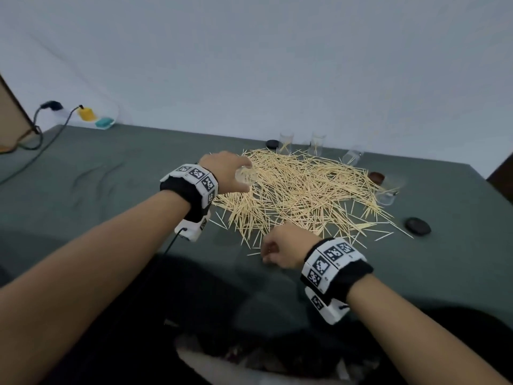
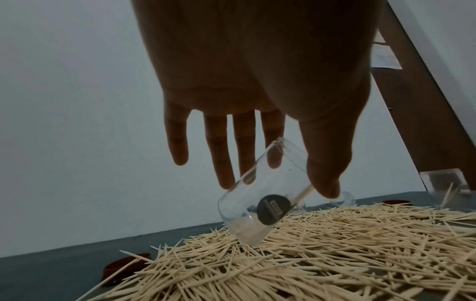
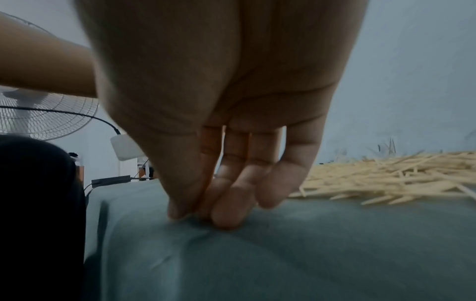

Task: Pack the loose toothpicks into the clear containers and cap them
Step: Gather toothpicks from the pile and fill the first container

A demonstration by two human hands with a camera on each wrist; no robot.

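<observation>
The left hand holds a tilted clear plastic container in its grip, mouth accessible for filling; below it lies the pale wooden toothpick pile. The right hand has its fingertips pinched narrow on the green-clothed surface, whether holding a toothpick I cannot tell.

the container's round dark sticker bears print too blurred to read.

Whatever the right hand fingers pinch against the cloth is hidden and blurred.
</observation>
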